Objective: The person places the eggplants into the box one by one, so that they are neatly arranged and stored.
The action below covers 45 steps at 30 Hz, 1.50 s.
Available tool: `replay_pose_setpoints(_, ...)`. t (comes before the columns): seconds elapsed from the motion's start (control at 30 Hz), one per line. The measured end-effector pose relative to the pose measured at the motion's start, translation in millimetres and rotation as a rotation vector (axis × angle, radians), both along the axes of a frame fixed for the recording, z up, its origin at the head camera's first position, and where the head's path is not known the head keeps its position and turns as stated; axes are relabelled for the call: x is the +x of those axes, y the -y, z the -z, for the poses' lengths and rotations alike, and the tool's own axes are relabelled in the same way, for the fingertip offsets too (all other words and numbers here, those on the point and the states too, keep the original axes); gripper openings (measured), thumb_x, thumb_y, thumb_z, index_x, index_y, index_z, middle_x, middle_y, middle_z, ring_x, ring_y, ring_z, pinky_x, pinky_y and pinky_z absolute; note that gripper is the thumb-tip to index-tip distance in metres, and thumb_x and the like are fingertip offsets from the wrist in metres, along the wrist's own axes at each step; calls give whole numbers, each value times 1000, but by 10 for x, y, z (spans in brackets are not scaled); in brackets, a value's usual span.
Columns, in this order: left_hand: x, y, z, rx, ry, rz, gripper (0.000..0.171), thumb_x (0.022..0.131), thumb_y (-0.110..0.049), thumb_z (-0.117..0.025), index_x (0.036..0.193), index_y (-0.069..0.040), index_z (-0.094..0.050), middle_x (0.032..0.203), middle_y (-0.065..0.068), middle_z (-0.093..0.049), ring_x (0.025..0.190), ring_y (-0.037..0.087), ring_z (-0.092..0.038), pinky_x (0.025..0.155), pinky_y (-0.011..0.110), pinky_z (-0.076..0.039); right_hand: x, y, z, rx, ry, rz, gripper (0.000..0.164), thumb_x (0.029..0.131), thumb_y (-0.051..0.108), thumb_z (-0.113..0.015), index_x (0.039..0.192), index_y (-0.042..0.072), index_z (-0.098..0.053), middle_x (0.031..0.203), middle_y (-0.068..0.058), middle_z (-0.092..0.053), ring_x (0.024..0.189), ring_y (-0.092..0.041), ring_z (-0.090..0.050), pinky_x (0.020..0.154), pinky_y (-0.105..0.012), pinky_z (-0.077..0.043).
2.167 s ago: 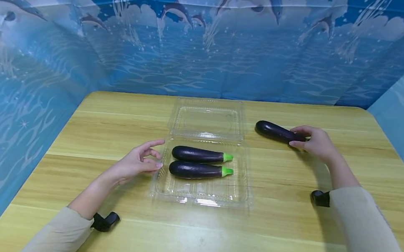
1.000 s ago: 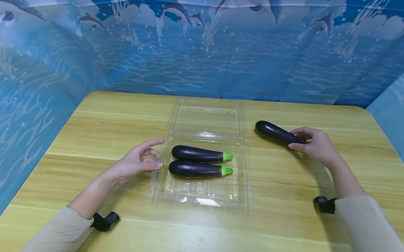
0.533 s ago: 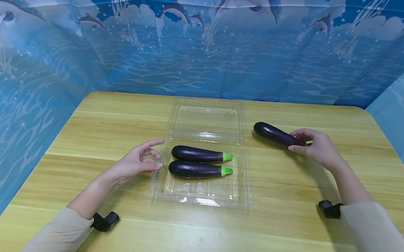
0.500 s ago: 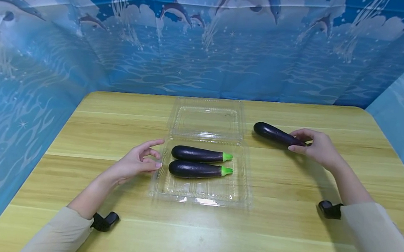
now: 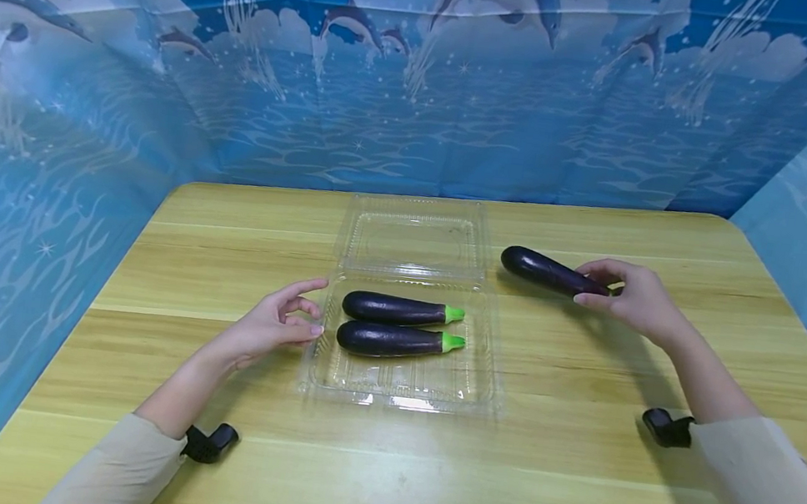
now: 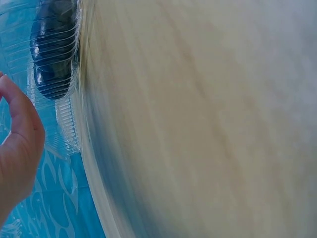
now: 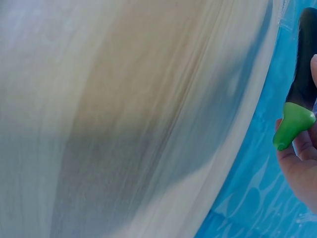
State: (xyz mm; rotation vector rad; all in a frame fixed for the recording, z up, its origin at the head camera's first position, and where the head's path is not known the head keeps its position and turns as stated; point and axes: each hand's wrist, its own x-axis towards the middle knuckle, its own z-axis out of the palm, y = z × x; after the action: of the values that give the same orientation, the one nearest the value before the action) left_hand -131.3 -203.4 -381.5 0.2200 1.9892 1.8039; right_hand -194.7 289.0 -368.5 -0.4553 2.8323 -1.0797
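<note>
Right of the container (image 5: 399, 379), the right fingers (image 5: 604, 265) pinch an eggplant (image 5: 541, 271)

At the right edge, the right hand (image 7: 303, 176) grips a dark eggplant (image 7: 303, 69) near its green stem (image 7: 295, 123). Wood-grained tabletop (image 7: 124, 79) fills the left, bordered by blue patterned cloth (image 7: 247, 183).

in the head view, the right hand (image 5: 635, 299) hides part of the stem end of the held eggplant (image 5: 539, 269); whether the left hand (image 5: 273, 325) touches the clear container (image 5: 412, 379) cannot be told; the left sleeve (image 5: 120, 465) and right sleeve (image 5: 770, 495) run off the picture; the top edge cuts the dolphin backdrop (image 5: 420, 119); in the left wrist view, the left edge crops hand and container, and the table (image 6: 188, 124) is blurred; in the right wrist view, the right edge crops hand and eggplant
</note>
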Motion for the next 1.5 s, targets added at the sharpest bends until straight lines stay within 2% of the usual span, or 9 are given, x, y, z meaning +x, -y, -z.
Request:
replay_pose_setpoints(0.17,-2,-5,-3,0,5,-1,72,85,3,-62,146,-10,-26,105,9,-46,77,11,-59,73,24,-53,61,27,-62,18,-2,-4,43,86,24,-67,121,1,-56,112,-18,-57,100,-30,-51,72,-32,-48)
replay_pose_setpoints(0.33,-5,-12,-10,2,11,-4,72,85,3,-62,146,-10,-26,105,8,-46,78,11,-59,73,24,-53,120,43,-121,14,-14,-31,42,87,21,-67,121,0,-56,111,-18,-56,98,-28,-51,69,-29,-48)
replay_pose_setpoints(0.43,-7,-18,-11,3,14,-8,72,85,3,-62,146,-10,-27,105,8,-46,78,11,-59,72,24,-53,143,50,-137,20,-18,-22,41,86,22,-68,120,2,-57,110,-15,-57,96,-21,-52,68,-26,-48)
replay_pose_setpoints(0.57,-10,-22,-11,5,19,-13,72,85,3,-62,146,-10,-27,105,8,-46,78,11,-58,72,24,-53,169,56,-158,18,-34,-49,40,87,22,-67,120,2,-57,109,-14,-58,92,-9,-51,68,-23,-49)
replay_pose_setpoints(0.7,-16,-20,-12,4,18,-13,72,85,4,-61,146,-10,-27,104,8,-46,77,11,-58,72,24,-53,195,78,-185,6,-48,-70,39,87,22,-67,119,1,-58,108,-14,-58,90,-3,-49,69,-21,-49)
replay_pose_setpoints(1.13,-14,-17,-11,-4,20,-11,73,84,4,-62,146,-10,-26,105,9,-46,78,12,-58,72,25,-53,285,193,-258,23,-125,-102,34,85,18,-70,115,4,-62,104,-10,-62,88,0,-50,69,-22,-48)
replay_pose_setpoints(1.5,-1,-8,-6,4,19,-9,73,84,4,-62,146,-10,-27,105,8,-46,77,12,-59,72,24,-53,354,311,-298,21,-151,-161,32,84,17,-70,114,7,-63,102,-6,-63,88,-3,-53,71,-25,-49)
